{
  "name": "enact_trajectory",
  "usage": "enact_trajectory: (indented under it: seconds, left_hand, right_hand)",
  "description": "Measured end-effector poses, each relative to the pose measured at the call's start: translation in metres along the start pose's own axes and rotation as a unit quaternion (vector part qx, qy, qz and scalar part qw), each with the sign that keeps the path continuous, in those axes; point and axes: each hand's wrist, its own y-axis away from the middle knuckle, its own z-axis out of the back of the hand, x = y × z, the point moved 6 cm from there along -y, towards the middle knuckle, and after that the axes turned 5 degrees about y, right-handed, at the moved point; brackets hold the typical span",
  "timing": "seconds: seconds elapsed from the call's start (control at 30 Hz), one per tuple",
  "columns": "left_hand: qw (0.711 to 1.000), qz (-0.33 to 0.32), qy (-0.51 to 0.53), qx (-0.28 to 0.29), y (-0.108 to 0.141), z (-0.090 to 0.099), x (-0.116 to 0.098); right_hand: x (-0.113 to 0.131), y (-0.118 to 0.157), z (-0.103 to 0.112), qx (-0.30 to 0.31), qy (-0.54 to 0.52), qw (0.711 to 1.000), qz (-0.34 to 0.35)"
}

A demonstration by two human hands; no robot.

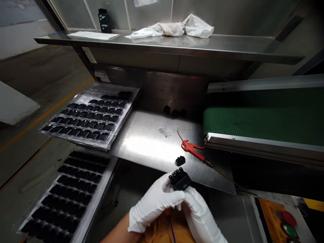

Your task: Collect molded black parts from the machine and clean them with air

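A black plastic part (181,182) with several rounded posts on top is held up in front of me, just past the near edge of the metal table. My left hand (157,199), in a white glove, is closed around its left side. From below and to the right, my right hand (198,211), also gloved in white, grips the same part; some of its fingers are hidden. A smaller black piece (180,160) with similar posts lies on the table just beyond. Right of that piece rests a red air blow gun (192,150), its nozzle pointing away from me.
Plastic-covered trays at left, an upper one (107,143) and a lower one (95,206), carry rows of black parts. A green conveyor belt (263,118) stands right. Small black pieces (175,112) lie farther back. A metal shelf (162,47) crosses above, holding white cloth (174,28).
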Motion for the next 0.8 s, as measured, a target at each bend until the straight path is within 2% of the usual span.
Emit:
enact_trajectory:
  seconds: [0.1, 0.17, 0.23, 0.3, 0.37, 0.4, 0.47, 0.53, 0.6, 0.7, 0.73, 0.8]
  left_hand:
    - [0.999, -0.015, 0.005, -0.033, 0.002, 0.000, 0.002]
    - [0.997, -0.045, 0.011, -0.055, 0.002, 0.000, 0.000]
    - [0.993, -0.083, 0.026, -0.079, 0.002, 0.000, -0.005]
    - [0.989, -0.111, 0.044, -0.091, 0.000, -0.001, -0.009]
    - [0.985, -0.125, 0.057, -0.100, -0.001, -0.002, -0.012]
    - [0.985, -0.126, 0.061, -0.103, -0.001, -0.002, -0.013]
    - [0.983, -0.124, 0.086, -0.106, -0.002, 0.000, -0.013]
    - [0.980, -0.109, 0.135, -0.102, -0.005, 0.005, -0.008]
    - [0.974, -0.080, 0.185, -0.103, -0.010, 0.014, 0.001]
    - [0.962, -0.060, 0.218, -0.154, -0.019, 0.040, 0.012]
    - [0.958, -0.062, 0.219, -0.172, -0.022, 0.050, 0.014]
    - [0.954, -0.074, 0.214, -0.199, -0.028, 0.068, 0.016]
  right_hand:
    - [-0.002, -0.005, 0.008, -0.022, 0.088, 0.995, 0.046]
    - [0.010, -0.009, 0.015, -0.054, 0.188, 0.970, 0.141]
    - [0.026, -0.010, 0.017, -0.079, 0.309, 0.913, 0.255]
    - [0.039, -0.010, 0.015, -0.092, 0.427, 0.832, 0.343]
    - [0.048, -0.011, 0.011, -0.093, 0.519, 0.754, 0.392]
    - [0.050, -0.011, 0.009, -0.094, 0.549, 0.724, 0.407]
    - [0.052, -0.013, 0.006, -0.099, 0.576, 0.693, 0.421]
    - [0.047, -0.017, 0.008, -0.098, 0.569, 0.703, 0.415]
    - [0.034, -0.028, 0.017, -0.101, 0.533, 0.749, 0.380]
    - [0.003, -0.054, 0.051, -0.138, 0.472, 0.830, 0.262]
    - [-0.008, -0.063, 0.065, -0.157, 0.463, 0.844, 0.219]
    - [-0.029, -0.079, 0.089, -0.176, 0.468, 0.852, 0.156]
